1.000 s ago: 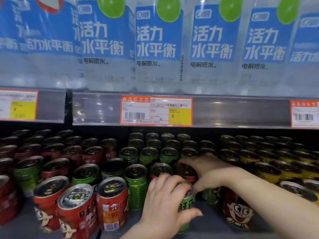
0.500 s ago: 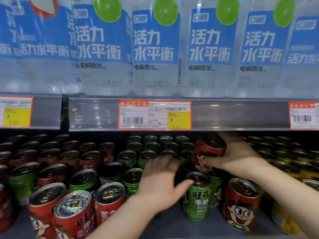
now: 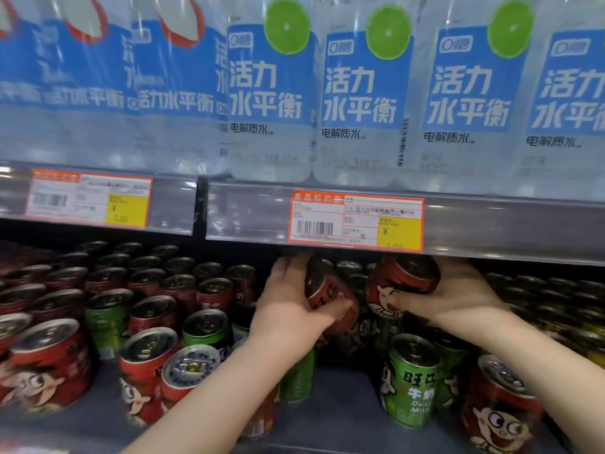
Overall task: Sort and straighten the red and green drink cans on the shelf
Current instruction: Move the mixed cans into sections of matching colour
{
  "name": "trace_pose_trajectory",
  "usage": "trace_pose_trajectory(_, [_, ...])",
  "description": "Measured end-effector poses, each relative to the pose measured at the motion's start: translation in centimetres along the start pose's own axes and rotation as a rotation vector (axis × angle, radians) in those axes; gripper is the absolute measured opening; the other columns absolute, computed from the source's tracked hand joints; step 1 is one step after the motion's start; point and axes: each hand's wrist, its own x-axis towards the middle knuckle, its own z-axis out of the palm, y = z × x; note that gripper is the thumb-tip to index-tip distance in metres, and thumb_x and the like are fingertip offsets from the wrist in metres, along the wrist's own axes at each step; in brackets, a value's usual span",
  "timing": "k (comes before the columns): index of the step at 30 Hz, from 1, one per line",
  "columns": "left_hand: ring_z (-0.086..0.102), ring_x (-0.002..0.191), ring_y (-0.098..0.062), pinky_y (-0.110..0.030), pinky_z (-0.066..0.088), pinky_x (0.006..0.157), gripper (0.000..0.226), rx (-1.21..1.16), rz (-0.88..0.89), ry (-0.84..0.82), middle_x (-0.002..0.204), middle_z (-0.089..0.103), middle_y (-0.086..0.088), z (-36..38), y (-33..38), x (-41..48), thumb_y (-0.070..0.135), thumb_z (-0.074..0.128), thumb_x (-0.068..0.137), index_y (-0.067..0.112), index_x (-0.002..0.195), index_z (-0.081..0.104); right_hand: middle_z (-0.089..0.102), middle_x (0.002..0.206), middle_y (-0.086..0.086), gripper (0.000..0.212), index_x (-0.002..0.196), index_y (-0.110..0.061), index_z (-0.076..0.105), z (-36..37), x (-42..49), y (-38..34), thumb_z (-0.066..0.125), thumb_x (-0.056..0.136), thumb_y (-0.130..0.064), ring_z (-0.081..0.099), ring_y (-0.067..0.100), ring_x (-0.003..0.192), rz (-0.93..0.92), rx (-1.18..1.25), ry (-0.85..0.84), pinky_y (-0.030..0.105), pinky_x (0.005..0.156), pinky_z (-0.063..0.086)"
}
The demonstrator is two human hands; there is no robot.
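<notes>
under the shelf lip [image 3: 491, 231], left grip [image 3: 288, 309] curled round a tilted red can [image 3: 327, 291], right grip [image 3: 458, 299] round another can [image 3: 402, 280], tops shadowed

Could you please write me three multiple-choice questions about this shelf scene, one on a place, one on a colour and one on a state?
1. Where does the front green can stand?
A. on the lower shelf, near its front edge
B. on the floor
C. in a basket

2. What colour are the left-hand can and the right-hand can?
A. green
B. red
C. yellow

3. What is the left hand doing?
A. lying flat on the shelf
B. hanging idle
C. gripping a can

Answers:
1 A: it stands upright on the grey shelf board, close to the front.
2 B: both cans show red sides.
3 C: its thumb and fingers wrap round the left-hand can, lifted just under the price rail.
</notes>
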Motion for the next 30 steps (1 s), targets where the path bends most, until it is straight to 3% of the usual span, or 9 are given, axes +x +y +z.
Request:
trace_pose_trajectory(4, [0.04,0.126,-0.016,-0.022,0.029,0.106,0.085,-0.001,0.004,0.146,0.136,0.041,-0.002,-4.2,-1.6,-0.9,0.041,0.08,0.061,0.027,0.135,0.042,0.052,0.099,-0.018,0.049,0.109,-0.037,0.058,2.3,0.6,-2.8,0.08,0.066,-0.037,0.048,0.002,0.094,-0.075,0.037,-0.025,0.014,0.08,0.033])
trace_pose_trajectory(7, [0.044,0.119,-0.014,-0.019,0.03,0.097,0.085,0.057,-0.012,0.201,0.124,0.046,0.002,-7.5,-3.4,-1.9,0.042,0.08,0.058,0.024,0.134,0.045,0.053,0.103,-0.019,0.048,0.1,-0.044,0.048,4.3,0.9,-6.1,0.08,0.064,-0.038,0.05,0.004,0.098,-0.173,0.078,-0.082,0.016,0.083,0.035])
trace_pose_trajectory(10, [0.045,0.118,-0.015,-0.02,0.032,0.096,0.085,0.137,-0.029,0.297,0.123,0.05,-0.002,-10.9,-5.3,-3.0,0.046,0.079,0.057,0.019,0.13,0.049,0.053,0.104,-0.018,0.048,0.102,-0.043,0.048,6.4,1.2,-9.5,0.079,0.066,-0.037,0.05,0.005,0.098,-0.248,0.062,-0.165,0.017,0.082,0.036])
trace_pose_trajectory(14, [0.038,0.108,-0.004,-0.009,0.024,0.092,0.084,0.178,-0.054,0.403,0.112,0.044,0.006,-16.1,-7.9,-4.6,0.037,0.082,0.059,0.014,0.132,0.047,0.057,0.092,-0.019,0.034,0.091,-0.035,0.055,9.0,1.5,-14.1,0.079,0.068,-0.035,0.053,0.005,0.092,-0.308,0.148,-0.27,0.018,0.078,0.039])
trace_pose_trajectory(16, [0.038,0.108,-0.004,-0.008,0.022,0.088,0.083,0.229,-0.089,0.462,0.109,0.042,0.008,-19.1,-9.3,-5.4,0.034,0.083,0.06,0.015,0.132,0.047,0.053,0.086,-0.017,0.045,0.106,-0.025,0.058,10.6,1.9,-16.1,0.08,0.068,-0.032,0.052,0.003,0.092,-0.319,0.196,-0.266,0.016,0.077,0.039])
trace_pose_trajectory(20, [0.041,0.117,-0.016,-0.013,0.023,0.089,0.08,0.304,-0.201,0.589,0.116,0.049,-0.002,-24.3,-12.1,-7.2,0.029,0.082,0.063,0.015,0.133,0.046,0.059,0.102,-0.015,0.049,0.106,-0.037,0.057,14.2,2.7,-19.8,0.08,0.063,-0.041,0.057,0.008,0.104,-0.372,0.272,-0.264,0.018,0.086,0.037])
trace_pose_trajectory(22, [0.042,0.115,-0.017,-0.017,0.025,0.092,0.08,0.327,-0.221,0.582,0.119,0.05,-0.006,-25.8,-13.0,-8.1,0.027,0.083,0.062,0.014,0.133,0.046,0.054,0.11,-0.016,0.064,0.117,-0.039,0.05,15.7,2.9,-21.4,0.079,0.06,-0.046,0.053,0.007,0.106,-0.407,0.231,-0.292,0.018,0.086,0.037])
trace_pose_trajectory(26, [0.039,0.108,-0.002,-0.023,0.031,0.092,0.079,0.254,-0.214,0.449,0.116,0.042,0.013,-25.9,-14.1,-10.1,0.031,0.082,0.063,0.029,0.132,0.043,0.054,0.12,-0.013,0.082,0.125,-0.04,0.041,18.5,2.7,-23.7,0.078,0.053,-0.054,0.054,0.011,0.108,-0.428,0.085,-0.457,0.026,0.09,0.046])
trace_pose_trajectory(30, [0.036,0.107,0.02,-0.005,0.031,0.085,0.082,0.141,-0.185,0.278,0.114,0.036,0.034,-24.1,-15.4,-11.8,0.046,0.083,0.057,0.043,0.125,0.037,0.057,0.119,-0.008,0.078,0.123,-0.036,0.044,21.1,2.4,-24.5,0.077,0.054,-0.051,0.056,0.013,0.105,-0.431,-0.075,-0.61,0.029,0.088,0.049])
